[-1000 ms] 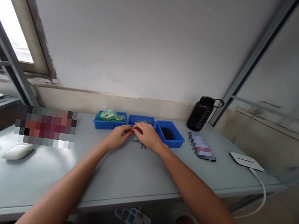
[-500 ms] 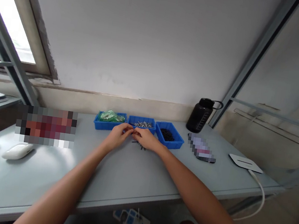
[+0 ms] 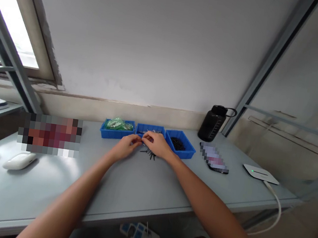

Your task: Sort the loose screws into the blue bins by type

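Note:
My left hand (image 3: 126, 146) and my right hand (image 3: 157, 144) meet just in front of the middle blue bin (image 3: 143, 126), fingertips pinched close together. Whatever sits between the fingertips is too small to make out. Below my right hand, several small dark pin-like pieces (image 3: 152, 155) lie on the grey table. Thin silvery metal pieces (image 3: 154, 131) fill part of the middle bin, partly covered by my right hand. To its right, the right blue bin (image 3: 189, 151) holds small black pieces (image 3: 177, 143). A green plastic bag (image 3: 118, 123) rests in the left blue bin (image 3: 115, 134).
A black water bottle (image 3: 212, 124) stands at the back right, with a phone (image 3: 215, 158) in front of it. Farther right lies a white device (image 3: 261, 174) with a cable. A white rounded case (image 3: 19, 161) and a pixelated item (image 3: 50, 134) are at left.
My right hand has shifted slightly and its fingers are more arched. My left hand has turned a little and dropped slightly. More of the dark pieces below now show.

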A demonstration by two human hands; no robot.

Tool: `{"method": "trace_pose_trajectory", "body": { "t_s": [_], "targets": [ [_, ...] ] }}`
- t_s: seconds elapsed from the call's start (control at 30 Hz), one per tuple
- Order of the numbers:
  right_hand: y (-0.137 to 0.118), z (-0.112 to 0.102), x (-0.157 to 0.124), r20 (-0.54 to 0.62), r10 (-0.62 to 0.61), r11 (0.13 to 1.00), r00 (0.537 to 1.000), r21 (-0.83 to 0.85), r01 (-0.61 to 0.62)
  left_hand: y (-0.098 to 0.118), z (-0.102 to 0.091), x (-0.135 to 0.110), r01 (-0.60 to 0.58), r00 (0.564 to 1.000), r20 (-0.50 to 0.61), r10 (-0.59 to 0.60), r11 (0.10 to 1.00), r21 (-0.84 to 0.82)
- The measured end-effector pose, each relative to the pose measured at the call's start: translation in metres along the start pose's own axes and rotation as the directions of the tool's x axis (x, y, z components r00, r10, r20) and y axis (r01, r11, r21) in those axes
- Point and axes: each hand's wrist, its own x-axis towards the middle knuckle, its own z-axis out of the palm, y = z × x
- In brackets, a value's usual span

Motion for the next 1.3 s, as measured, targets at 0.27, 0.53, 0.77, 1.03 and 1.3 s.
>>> {"method": "trace_pose_trajectory", "body": {
  "t_s": [0.27,0.53,0.77,1.03,1.3],
  "targets": [
    [0.007,-0.003,0.002,-0.027,0.043,0.999,0.999,-0.022,-0.044,0.001,-0.003,0.001,0.032,0.995,-0.094,-0.031,0.999,0.009],
    [0.006,0.007,-0.002,0.115,0.039,0.998,0.993,-0.044,-0.034,0.010,-0.004,0.000,0.003,0.993,-0.115,-0.005,1.000,-0.019],
    [0.007,0.006,-0.002,0.100,0.014,0.996,0.995,-0.089,-0.005,0.008,-0.005,0.001,0.000,0.994,-0.106,-0.002,1.000,-0.020],
    [-0.002,-0.008,-0.003,0.014,-0.033,0.988,0.999,-0.149,0.035,0.004,-0.001,-0.001,-0.028,1.000,-0.015,0.028,1.000,0.007],
    [0.003,-0.005,-0.002,0.017,-0.038,0.990,0.999,-0.133,0.040,0.005,-0.003,-0.001,0.010,0.999,-0.036,-0.009,1.000,0.013]
  ]
}}
